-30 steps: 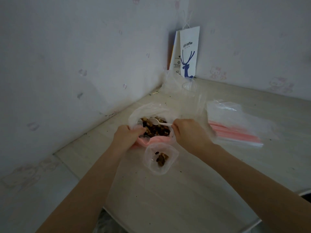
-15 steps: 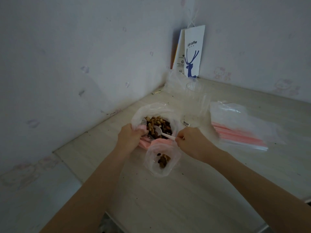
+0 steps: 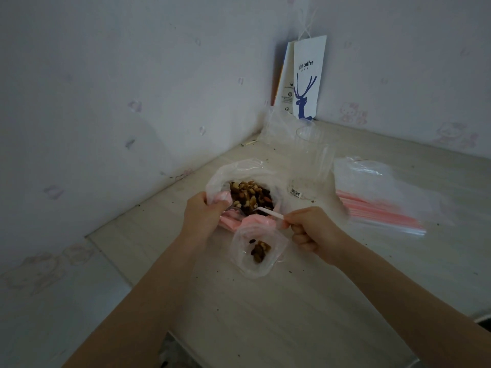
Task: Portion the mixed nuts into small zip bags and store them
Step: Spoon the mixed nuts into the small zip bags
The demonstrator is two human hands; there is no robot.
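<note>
The left hand [image 3: 204, 217] is clenched on the near-left rim of the big bag [image 3: 233, 170], holding its mouth wide. This clear bag sits toward the worktop's [image 3: 292, 314] left edge, by the wall, and is heaped with mixed nuts [image 3: 249, 195]. The right hand [image 3: 313, 232] pinches the handle of a white spoon [image 3: 269, 213], whose bowl end reaches into the nuts at the bag's near side. Just in front, between the two hands, the small bag [image 3: 247, 258] lies open with its pink zip rim against the big bag and a few nuts [image 3: 259, 249] inside. A stack of pink-striped zip bags [image 3: 382, 208] lies toward the right edge. A clear cup [image 3: 310, 152] stands behind the big bag, and a paper bag [image 3: 308, 81] stands upright in the far corner.
</note>
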